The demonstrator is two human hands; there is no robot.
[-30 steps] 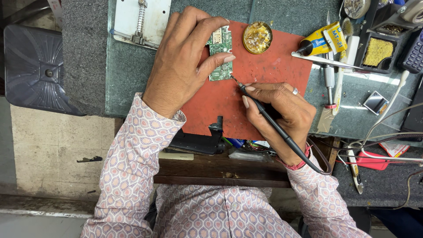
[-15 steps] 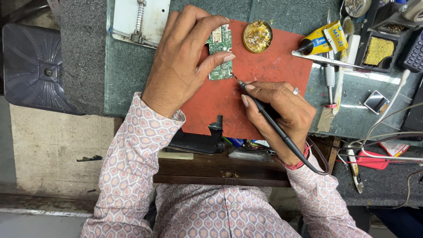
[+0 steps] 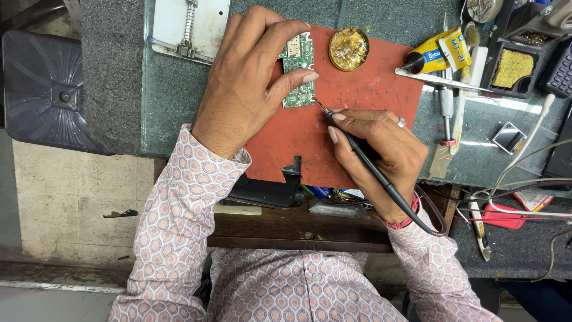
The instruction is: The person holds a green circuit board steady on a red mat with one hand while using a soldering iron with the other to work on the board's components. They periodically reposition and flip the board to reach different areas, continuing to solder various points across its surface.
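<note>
Almost nothing has shifted in the last second: both hands sit where they were, and the iron's tip has stayed at the same corner of the board. Nearest, past the patterned sleeves, the right hand (image 3: 381, 155) is closed in a pen grip around a slim black soldering iron (image 3: 370, 166), whose cable trails back over the wrist to the near right. Its fine tip points far-left and meets the near right corner of a small green circuit board (image 3: 299, 89). The board lies flat on the red work mat (image 3: 369, 89), towards its far left part. The left hand (image 3: 244, 77) reaches in from the left and pins the board down, thumb on its right edge and fingers spread over its far end. It presses rather than lifts. The work in hand looks like soldering or reflowing a joint at that corner. Judging from the hold, the next move calls for a steady tip, a brief touch and a board that cannot slide. Farther off, a round tin of amber flux (image 3: 348, 48) sits on the mat's far edge. A yellow tube (image 3: 438, 52) and tweezers (image 3: 441, 80) lie to the right, and a white metal board holder (image 3: 190, 24) sits far left on the glass-topped bench (image 3: 173, 107).
</note>
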